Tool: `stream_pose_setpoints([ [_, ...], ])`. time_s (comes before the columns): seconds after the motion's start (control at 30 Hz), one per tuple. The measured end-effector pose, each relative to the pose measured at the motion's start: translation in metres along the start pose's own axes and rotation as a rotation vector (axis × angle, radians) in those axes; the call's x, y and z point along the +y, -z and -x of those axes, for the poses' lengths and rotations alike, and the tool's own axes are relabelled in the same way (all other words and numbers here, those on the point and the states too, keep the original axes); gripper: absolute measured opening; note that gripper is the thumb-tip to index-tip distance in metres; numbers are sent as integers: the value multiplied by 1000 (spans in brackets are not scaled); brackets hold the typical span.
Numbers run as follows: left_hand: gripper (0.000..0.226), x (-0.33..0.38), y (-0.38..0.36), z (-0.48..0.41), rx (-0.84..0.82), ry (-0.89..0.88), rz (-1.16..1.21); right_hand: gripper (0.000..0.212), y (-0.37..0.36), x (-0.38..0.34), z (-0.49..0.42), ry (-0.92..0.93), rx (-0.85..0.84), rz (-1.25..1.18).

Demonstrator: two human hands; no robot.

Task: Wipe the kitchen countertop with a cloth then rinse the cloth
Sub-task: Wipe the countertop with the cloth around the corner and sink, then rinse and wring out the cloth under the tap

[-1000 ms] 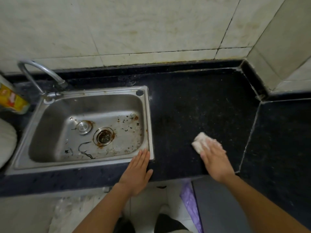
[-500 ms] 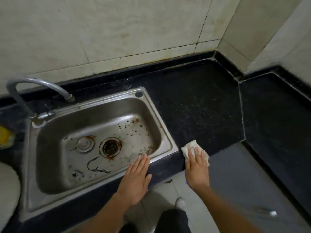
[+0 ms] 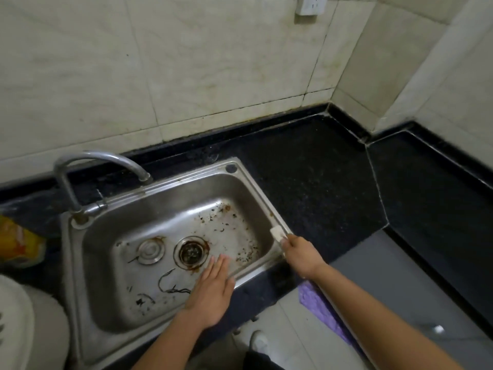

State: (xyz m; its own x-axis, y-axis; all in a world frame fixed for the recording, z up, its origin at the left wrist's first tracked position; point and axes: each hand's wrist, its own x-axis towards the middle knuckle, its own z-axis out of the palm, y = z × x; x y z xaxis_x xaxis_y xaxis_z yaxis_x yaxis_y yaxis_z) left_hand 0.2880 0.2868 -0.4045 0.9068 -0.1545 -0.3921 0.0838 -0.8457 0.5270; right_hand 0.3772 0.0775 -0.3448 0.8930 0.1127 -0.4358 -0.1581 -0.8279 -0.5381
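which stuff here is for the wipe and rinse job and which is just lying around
For the job:
cloth, held in the right hand
countertop
sink
tap

Just lying about:
yellow packet
purple mat
wall socket

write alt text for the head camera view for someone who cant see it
A person's right hand holds a small white cloth at the right rim of a stained steel sink set in a dark countertop. The left hand lies flat, fingers straight, over the sink's front rim. A curved tap stands at the back left.
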Motion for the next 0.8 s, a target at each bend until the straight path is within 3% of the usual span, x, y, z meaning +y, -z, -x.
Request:
stream_pose_setpoints([
  [0.17, 57, -31, 35, -3, 108, 144, 36, 25, -16, -77, -24, 19, -312, -264],
  [0.27, 57, -56, 53, -9, 190, 256, 97, 32, -33, -114, -44, 89, -420, -204],
  [0.33, 55, -77, 64, -13, 252, 335, 162, 35, -42, -137, -60, 109, -436, -172],
  [0.47, 43, -106, 90, -15, 450, 487, 332, 25, -62, -171, -92, 27, -478, -334],
  [0.6, 53, -130, 129, -32, 604, 657, 509, 29, -79, -196, -119, -123, -555, -482],
  [0.8, 61, -160, 187, -64, 707, 696, 682, 24, -100, -219, -137, -220, -546, -642],
])
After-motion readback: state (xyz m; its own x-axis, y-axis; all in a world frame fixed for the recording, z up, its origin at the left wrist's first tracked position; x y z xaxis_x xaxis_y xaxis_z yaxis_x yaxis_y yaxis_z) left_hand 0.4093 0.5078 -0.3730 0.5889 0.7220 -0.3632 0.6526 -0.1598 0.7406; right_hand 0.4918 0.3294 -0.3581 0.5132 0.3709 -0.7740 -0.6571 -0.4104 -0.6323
